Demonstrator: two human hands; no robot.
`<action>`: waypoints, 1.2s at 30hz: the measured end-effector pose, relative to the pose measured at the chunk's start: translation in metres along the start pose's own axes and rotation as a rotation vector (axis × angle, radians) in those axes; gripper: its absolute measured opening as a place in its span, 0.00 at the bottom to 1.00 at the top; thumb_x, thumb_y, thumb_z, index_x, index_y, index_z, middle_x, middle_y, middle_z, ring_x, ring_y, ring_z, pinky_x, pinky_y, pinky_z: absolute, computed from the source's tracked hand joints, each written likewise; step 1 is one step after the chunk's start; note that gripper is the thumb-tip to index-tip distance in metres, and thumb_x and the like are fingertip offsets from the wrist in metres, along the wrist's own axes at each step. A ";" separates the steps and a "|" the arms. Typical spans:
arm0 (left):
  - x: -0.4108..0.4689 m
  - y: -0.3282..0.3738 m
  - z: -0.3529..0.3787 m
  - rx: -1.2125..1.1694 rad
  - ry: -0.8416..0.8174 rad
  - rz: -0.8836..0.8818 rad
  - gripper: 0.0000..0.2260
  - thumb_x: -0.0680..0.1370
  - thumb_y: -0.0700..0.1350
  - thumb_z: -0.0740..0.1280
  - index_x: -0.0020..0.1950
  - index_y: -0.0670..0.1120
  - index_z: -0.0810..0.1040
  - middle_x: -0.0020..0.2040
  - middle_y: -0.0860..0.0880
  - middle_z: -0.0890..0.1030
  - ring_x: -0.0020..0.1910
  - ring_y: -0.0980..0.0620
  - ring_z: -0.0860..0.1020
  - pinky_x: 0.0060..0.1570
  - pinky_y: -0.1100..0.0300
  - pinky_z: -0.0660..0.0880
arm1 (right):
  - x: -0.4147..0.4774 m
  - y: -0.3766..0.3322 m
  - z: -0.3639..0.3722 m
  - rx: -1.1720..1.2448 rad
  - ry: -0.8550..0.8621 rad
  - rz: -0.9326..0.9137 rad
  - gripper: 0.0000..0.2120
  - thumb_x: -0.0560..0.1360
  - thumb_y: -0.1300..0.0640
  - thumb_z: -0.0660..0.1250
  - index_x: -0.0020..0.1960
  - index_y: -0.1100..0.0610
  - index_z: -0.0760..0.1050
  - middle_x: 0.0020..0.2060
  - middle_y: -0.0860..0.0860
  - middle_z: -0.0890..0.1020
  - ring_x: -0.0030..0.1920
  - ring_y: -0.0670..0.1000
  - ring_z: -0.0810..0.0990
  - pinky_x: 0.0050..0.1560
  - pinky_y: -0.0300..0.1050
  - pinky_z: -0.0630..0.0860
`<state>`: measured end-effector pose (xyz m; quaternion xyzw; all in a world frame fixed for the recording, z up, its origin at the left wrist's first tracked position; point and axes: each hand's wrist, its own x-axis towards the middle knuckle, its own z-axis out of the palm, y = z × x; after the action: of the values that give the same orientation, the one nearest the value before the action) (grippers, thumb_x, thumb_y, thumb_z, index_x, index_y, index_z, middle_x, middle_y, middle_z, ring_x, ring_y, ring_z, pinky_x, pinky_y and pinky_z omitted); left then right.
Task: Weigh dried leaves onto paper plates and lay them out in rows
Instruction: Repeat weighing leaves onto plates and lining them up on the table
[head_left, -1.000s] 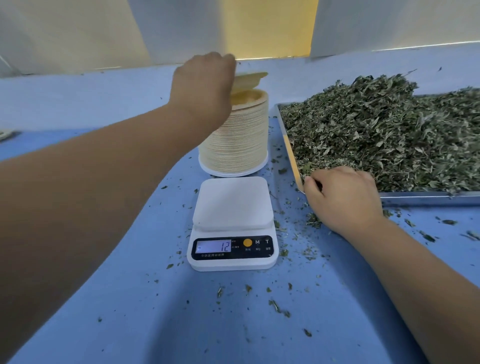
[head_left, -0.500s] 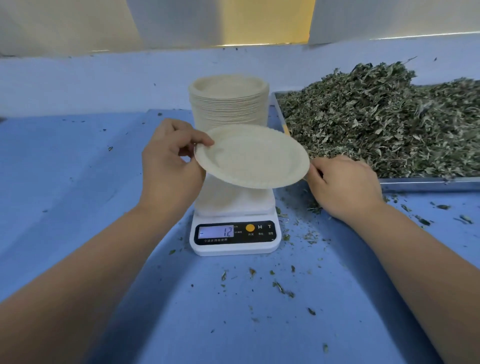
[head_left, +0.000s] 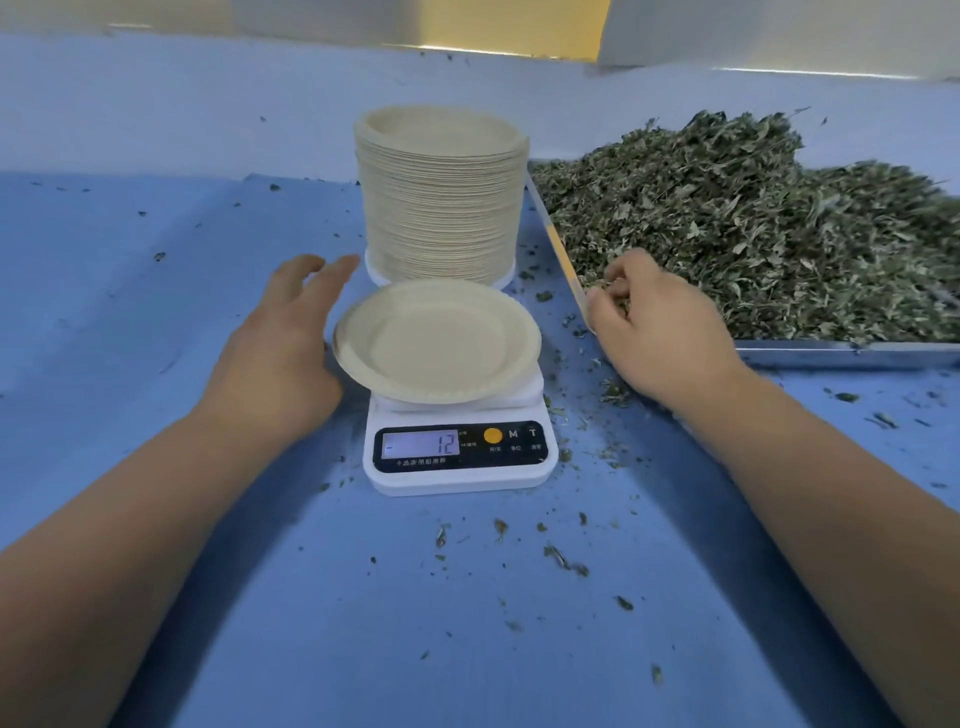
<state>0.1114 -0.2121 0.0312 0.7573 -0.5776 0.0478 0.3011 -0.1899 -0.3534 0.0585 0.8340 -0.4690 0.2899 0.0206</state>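
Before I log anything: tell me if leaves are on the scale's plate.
No. The plate on the scale is bare; the leaves lie heaped in the tray.

The head-worn camera is looking forward and down from the person's eye level. The left forearm (head_left: 130, 545) and the right forearm (head_left: 831, 519) are entering from the bottom corners. It is hovering close over the blue table (head_left: 156, 312), centring the kitchen scale (head_left: 457, 480). The right edge of the frame is cropping the tray (head_left: 831, 353) of dried leaves (head_left: 753, 234), and the wall (head_left: 779, 31) is filling only the top strip.
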 end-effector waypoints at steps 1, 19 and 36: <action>-0.001 -0.001 0.002 -0.012 -0.020 -0.005 0.40 0.72 0.33 0.67 0.79 0.61 0.62 0.78 0.54 0.63 0.50 0.44 0.79 0.58 0.47 0.76 | 0.007 0.000 0.000 -0.027 -0.036 0.023 0.21 0.82 0.40 0.55 0.64 0.55 0.68 0.47 0.53 0.81 0.45 0.58 0.77 0.48 0.55 0.76; -0.011 0.016 0.006 -0.654 0.023 -0.359 0.27 0.74 0.33 0.57 0.72 0.49 0.76 0.55 0.63 0.81 0.48 0.64 0.83 0.60 0.48 0.80 | 0.013 -0.008 0.010 -0.226 -0.188 0.129 0.29 0.80 0.29 0.47 0.46 0.53 0.71 0.37 0.52 0.76 0.36 0.54 0.74 0.34 0.47 0.66; -0.012 0.020 0.001 -0.837 0.071 -0.414 0.30 0.68 0.29 0.50 0.61 0.49 0.79 0.52 0.57 0.84 0.40 0.58 0.85 0.47 0.53 0.82 | 0.035 -0.002 0.001 0.007 0.067 0.120 0.24 0.83 0.49 0.60 0.32 0.59 0.66 0.25 0.55 0.69 0.25 0.54 0.64 0.29 0.44 0.63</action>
<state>0.0893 -0.2054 0.0330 0.6679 -0.3733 -0.2243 0.6035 -0.1744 -0.3790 0.0759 0.7943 -0.5162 0.3200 0.0158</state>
